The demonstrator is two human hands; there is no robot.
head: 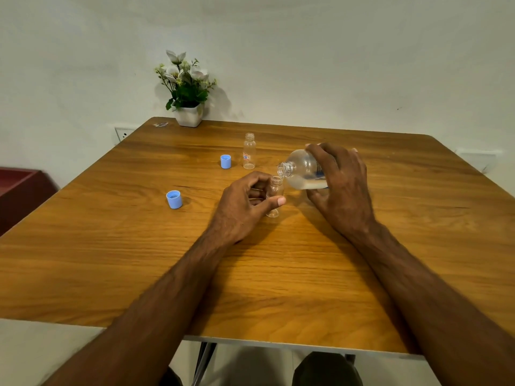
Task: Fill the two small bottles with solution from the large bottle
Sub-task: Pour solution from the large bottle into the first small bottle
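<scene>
My right hand [341,185] grips the large clear bottle [302,169], tipped on its side with its open mouth pointing left and down. Clear liquid lies along its lower side. Its mouth sits just above the open neck of a small clear bottle [274,195], which stands on the wooden table [139,246]. My left hand [245,207] holds that small bottle between thumb and fingers. A second small bottle [249,151] with a small label stands uncapped farther back. Two blue caps lie on the table, one [225,161] beside the far bottle, the other [174,199] to the left.
A white pot of artificial flowers [187,93] stands at the table's back left edge by the wall. A dark red piece of furniture [19,190] is off to the left. A wall socket [124,133] sits behind the table's left corner.
</scene>
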